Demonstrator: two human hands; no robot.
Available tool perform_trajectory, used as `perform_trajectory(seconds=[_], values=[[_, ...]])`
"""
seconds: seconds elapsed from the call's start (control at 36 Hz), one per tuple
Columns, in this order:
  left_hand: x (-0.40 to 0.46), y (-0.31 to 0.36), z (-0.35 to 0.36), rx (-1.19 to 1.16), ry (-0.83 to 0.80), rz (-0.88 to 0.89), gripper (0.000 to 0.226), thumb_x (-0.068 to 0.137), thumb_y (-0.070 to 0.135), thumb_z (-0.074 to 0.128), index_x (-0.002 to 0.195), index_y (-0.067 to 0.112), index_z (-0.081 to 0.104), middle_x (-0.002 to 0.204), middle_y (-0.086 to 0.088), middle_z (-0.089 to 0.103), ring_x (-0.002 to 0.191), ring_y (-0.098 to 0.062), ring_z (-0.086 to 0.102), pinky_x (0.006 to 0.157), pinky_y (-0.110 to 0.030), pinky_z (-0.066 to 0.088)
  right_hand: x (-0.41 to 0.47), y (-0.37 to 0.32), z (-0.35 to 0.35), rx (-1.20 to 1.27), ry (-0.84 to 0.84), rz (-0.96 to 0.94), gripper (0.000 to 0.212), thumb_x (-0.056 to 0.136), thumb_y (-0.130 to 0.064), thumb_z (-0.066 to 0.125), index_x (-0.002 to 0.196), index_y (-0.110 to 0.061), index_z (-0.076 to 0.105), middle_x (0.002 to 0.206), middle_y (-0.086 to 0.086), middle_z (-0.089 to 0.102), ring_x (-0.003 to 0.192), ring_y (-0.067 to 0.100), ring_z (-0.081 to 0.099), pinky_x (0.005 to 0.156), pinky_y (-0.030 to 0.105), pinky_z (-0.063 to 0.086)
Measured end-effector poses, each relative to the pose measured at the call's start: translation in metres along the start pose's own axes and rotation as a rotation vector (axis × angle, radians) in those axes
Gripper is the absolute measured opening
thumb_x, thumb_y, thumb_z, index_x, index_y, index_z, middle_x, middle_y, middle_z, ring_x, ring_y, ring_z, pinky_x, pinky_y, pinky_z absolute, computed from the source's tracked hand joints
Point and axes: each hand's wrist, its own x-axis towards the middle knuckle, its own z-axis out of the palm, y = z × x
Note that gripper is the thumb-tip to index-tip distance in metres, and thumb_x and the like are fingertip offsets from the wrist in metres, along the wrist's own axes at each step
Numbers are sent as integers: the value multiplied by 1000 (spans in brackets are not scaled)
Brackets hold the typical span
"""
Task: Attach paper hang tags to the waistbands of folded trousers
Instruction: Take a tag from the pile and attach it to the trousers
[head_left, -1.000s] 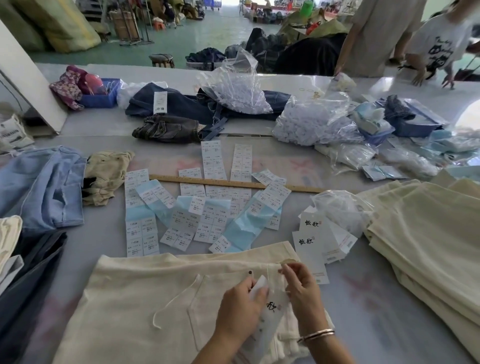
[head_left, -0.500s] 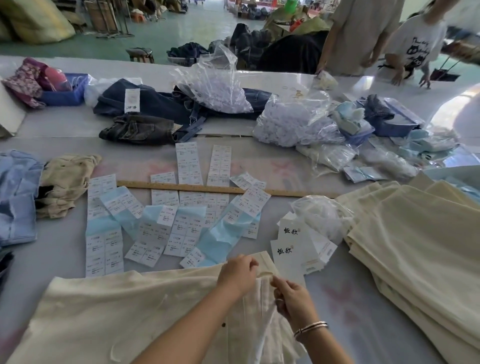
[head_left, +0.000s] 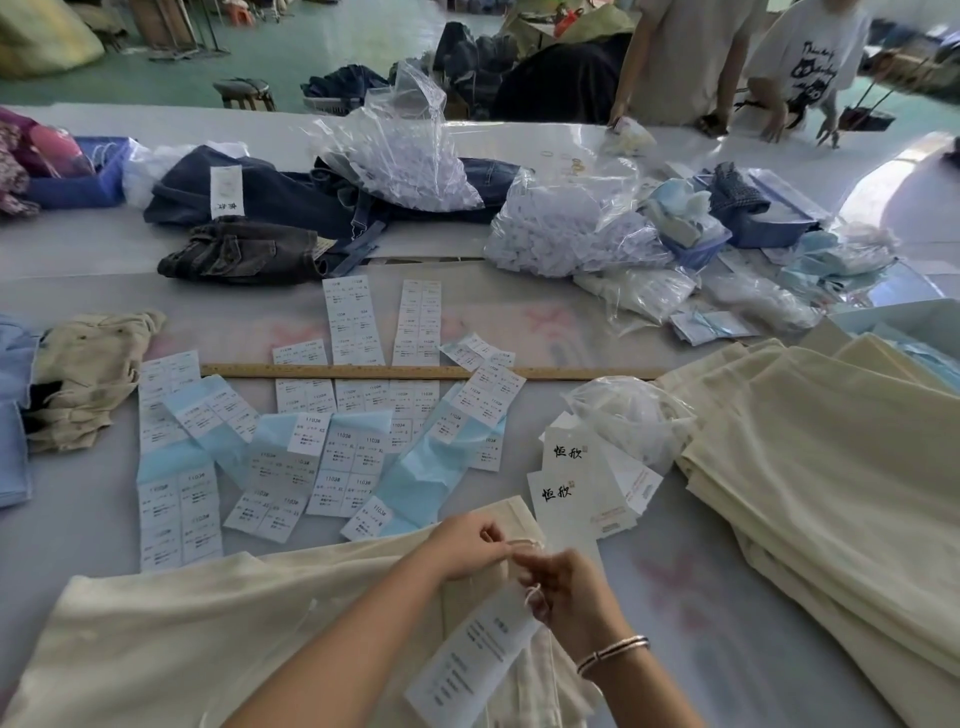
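The counter is carrying the whole job, and most of it is looking undone. At its right edge a stack of folded cream trousers is lying with no tag showing on any visible fold; whether these are waiting or finished, the view is not telling. Along the near edge, 1 pair of cream trousers is spreading out with its waistband pointing toward the middle of the counter, and this is the pair being worked on.

Just beyond that waistband, a small pile of blank hang tags is waiting, so more pairs are likely to follow. Sheets of size stickers are fanning out near the wooden ruler.

The hang tag in hand is lying on the trousers, printed side up. The left hand is pinching something thin at the waistband, fingers curled narrow. The right hand is gripping the tag's white string at its top end. Judging by this, the string is being looped or tied, and the fastening is not yet finished.
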Motion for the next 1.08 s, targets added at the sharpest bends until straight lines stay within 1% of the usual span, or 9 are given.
perform_trajectory(seconds=[0.08, 0.17, 0.22, 0.36, 0.53, 0.69, 0.83, 0.92, 1.08], values=[[-2, 2, -1, 10, 43, 3, 18, 90, 32, 59, 100, 22, 69, 104, 2, 69, 95, -13, 60, 80, -23, 43, -3, 2, 2, 10, -5, -5, 18, 86, 8, 44, 82, 8, 62, 57, 10, 51, 45, 13, 36, 39, 16, 29], [-5, 6, -2, 69, 24, 29, 24, 92, 31, 55, 109, 20, 69, 111, 1, 68, 104, -17, 60, 87, -26, 44, -5, 4, 0, -22, 1, -53, 31, 87, 20, 33, 85, 11, 63, 63, 15, 55, 50, 16, 41, 40, 16, 35], [-8, 8, -4, 112, 12, 55, 25, 93, 31, 53, 108, 17, 69, 111, -1, 69, 104, -20, 60, 88, -29, 45, -8, 5, -3, -64, -16, -87, 30, 89, 20, 36, 87, 10, 64, 66, 16, 58, 49, 15, 45, 43, 17, 39], [-14, 10, -8, 54, -12, 61, 18, 91, 33, 56, 98, 19, 66, 101, 1, 68, 94, -16, 60, 81, -27, 45, -12, 5, 0, -39, -32, -178, 25, 82, 21, 52, 78, 4, 70, 67, 15, 65, 44, 12, 50, 45, 15, 41], [-27, 16, -22, -281, -223, -35, 11, 91, 25, 56, 81, 22, 52, 72, 3, 52, 61, -9, 46, 56, -22, 36, -16, 7, 3, 161, -66, -187, 22, 82, 19, 50, 88, 7, 67, 67, 17, 66, 49, 15, 59, 51, 19, 50], [-39, 15, -35, -435, -422, -6, 14, 86, 27, 66, 81, 23, 54, 74, 3, 51, 62, -6, 45, 55, -19, 32, -13, 13, 4, 219, -54, -206, 19, 81, 17, 52, 89, 6, 65, 69, 18, 68, 54, 20, 65, 52, 24, 54], [-43, 12, -34, -358, -388, 65, 14, 88, 29, 69, 85, 23, 57, 76, 3, 55, 65, -8, 47, 60, -20, 37, -12, 16, 3, 231, -55, -216, 19, 79, 18, 53, 85, 5, 66, 68, 19, 68, 54, 22, 66, 50, 25, 55], [-44, 11, -32, -360, -364, 80, 12, 90, 26, 67, 90, 18, 59, 81, -4, 54, 65, -8, 48, 58, -19, 38, -13, 15, 0, 66, -25, -273, 19, 79, 19, 56, 84, 4, 67, 71, 18, 69, 60, 21, 65, 57, 23, 55], [-44, 11, -30, -365, -344, 75, 15, 93, 21, 63, 82, 22, 54, 75, 2, 53, 61, -5, 47, 55, -17, 38, -21, 14, 2, -622, 114, -596, 14, 77, 0, 74, 76, -14, 73, 73, -1, 72, 70, 7, 64, 67, 17, 51]])
